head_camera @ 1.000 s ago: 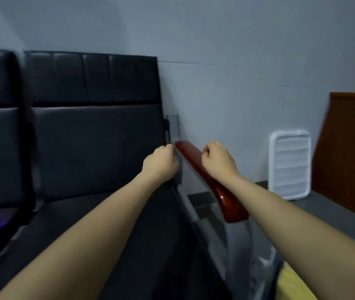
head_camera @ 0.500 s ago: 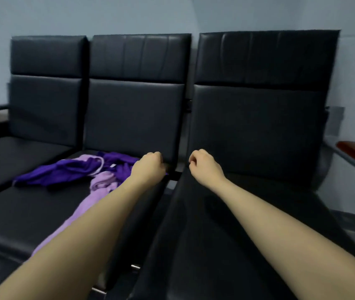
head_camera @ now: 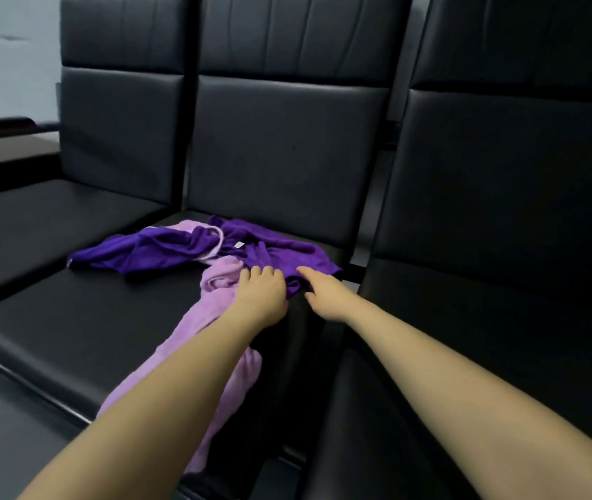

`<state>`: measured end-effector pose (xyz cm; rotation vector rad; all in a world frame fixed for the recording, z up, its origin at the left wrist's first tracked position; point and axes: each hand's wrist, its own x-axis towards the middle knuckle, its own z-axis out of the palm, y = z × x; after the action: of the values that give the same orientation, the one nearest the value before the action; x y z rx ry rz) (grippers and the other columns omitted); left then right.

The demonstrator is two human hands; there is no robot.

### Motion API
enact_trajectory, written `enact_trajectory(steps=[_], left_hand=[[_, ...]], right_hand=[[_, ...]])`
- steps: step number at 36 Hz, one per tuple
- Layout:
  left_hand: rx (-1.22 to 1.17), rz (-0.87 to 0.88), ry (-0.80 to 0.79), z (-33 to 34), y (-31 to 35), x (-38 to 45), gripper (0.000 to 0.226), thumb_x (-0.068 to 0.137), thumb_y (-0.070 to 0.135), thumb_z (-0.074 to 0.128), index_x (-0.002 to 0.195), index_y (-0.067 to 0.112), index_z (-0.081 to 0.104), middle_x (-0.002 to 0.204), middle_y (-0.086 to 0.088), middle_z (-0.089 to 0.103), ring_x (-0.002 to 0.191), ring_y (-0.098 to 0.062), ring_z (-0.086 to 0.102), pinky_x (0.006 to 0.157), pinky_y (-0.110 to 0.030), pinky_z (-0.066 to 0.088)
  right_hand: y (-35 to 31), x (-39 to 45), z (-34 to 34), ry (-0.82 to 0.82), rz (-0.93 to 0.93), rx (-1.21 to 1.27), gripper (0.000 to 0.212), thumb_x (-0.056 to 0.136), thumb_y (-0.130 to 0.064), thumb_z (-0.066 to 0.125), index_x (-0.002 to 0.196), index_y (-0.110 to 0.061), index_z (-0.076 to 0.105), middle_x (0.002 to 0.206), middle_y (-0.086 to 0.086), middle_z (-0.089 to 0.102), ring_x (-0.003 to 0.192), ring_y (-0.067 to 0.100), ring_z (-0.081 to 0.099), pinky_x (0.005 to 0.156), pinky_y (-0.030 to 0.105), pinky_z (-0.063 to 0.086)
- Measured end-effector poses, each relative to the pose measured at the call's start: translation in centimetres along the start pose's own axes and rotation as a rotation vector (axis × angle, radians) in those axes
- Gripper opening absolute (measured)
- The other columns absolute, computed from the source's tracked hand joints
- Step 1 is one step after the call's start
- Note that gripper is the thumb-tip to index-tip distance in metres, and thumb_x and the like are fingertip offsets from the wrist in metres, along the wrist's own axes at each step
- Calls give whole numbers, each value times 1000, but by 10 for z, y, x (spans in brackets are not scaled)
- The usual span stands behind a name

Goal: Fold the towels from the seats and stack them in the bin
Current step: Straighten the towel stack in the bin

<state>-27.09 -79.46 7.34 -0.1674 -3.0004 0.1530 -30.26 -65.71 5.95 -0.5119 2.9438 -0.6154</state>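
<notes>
- The left hand (head_camera: 263,295) lay on the dark purple towel (head_camera: 179,247), fingers curled into its near edge.
- The right hand (head_camera: 325,294) reached with straight fingers, tips touching that same edge.
- The pale lilac towel (head_camera: 197,330) trailed off the middle seat (head_camera: 70,319), partly under the left forearm.
- Black seats stood on either side.

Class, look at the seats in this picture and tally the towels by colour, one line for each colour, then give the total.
Dark purple towel: 1
Light purple towel: 1
Total: 2 towels, both crumpled on the middle seat. The heap overlaps, so a further towel hidden within it cannot be ruled out.
</notes>
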Motion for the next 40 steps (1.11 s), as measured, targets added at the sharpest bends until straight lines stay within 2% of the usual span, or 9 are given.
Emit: enact_trajectory(steps=[3,6,11,17,20,25,30,34,40], left_hand=[[39,-13,12,6,4,4,36,94,22,43,128,9,49,131,-11,46,122,-32,41,103,-38,27],[62,14,38,9,3,4,34,95,16,39,125,13,53,129,-10,46,121,-31,40,102,-39,27],[19,9,96,10,2,-4,31,95,15,38,122,13,52,129,-7,43,120,-29,37,97,-37,29],[-116,12,175,1,8,-16,30,91,9,38,120,15,43,126,-3,52,118,-26,43,93,-37,29],[-284,36,230,-13,15,-17,29,88,4,39,115,14,43,114,-4,62,111,-27,52,88,-36,30],[-539,83,286,-43,29,-26,26,87,-3,41,111,7,45,94,-6,63,93,-30,57,79,-33,29],[-578,191,327,-67,52,-33,23,89,-1,38,109,9,46,93,-1,54,80,-21,42,75,-28,24],[-534,214,331,-84,72,-32,19,94,9,35,109,11,47,102,-1,53,90,-24,47,81,-33,31],[-436,377,363,-98,100,-35,22,98,24,40,113,10,48,111,-7,57,93,-28,54,73,-32,34]], right_hand=[[1,5,10,-17,37,-20,64,98,-18,41,153,-22,8,157,2,23,137,26,35,108,43,35],[2,4,14,39,0,-132,50,100,-21,38,149,-20,26,145,5,30,129,29,42,100,42,40],[0,-7,11,164,-19,-166,21,97,-24,48,115,-16,54,125,5,43,116,27,41,97,40,38],[10,-24,16,189,0,63,11,97,-17,41,87,-19,45,98,3,53,92,29,54,81,43,48],[16,-36,11,231,20,270,9,93,-19,51,93,-22,43,95,3,58,80,22,53,78,40,47],[11,-57,-6,294,-32,570,59,84,-13,69,130,-22,35,114,-1,54,96,15,57,87,29,45],[14,-71,-30,361,57,667,23,90,-5,56,106,-22,55,86,2,62,66,21,62,64,38,55],[22,-91,-53,523,145,681,20,95,-3,42,88,-14,58,82,7,65,61,18,65,46,21,49],[56,-127,-95,780,300,641,17,99,-14,41,92,-19,55,85,3,64,58,16,66,53,25,55]])
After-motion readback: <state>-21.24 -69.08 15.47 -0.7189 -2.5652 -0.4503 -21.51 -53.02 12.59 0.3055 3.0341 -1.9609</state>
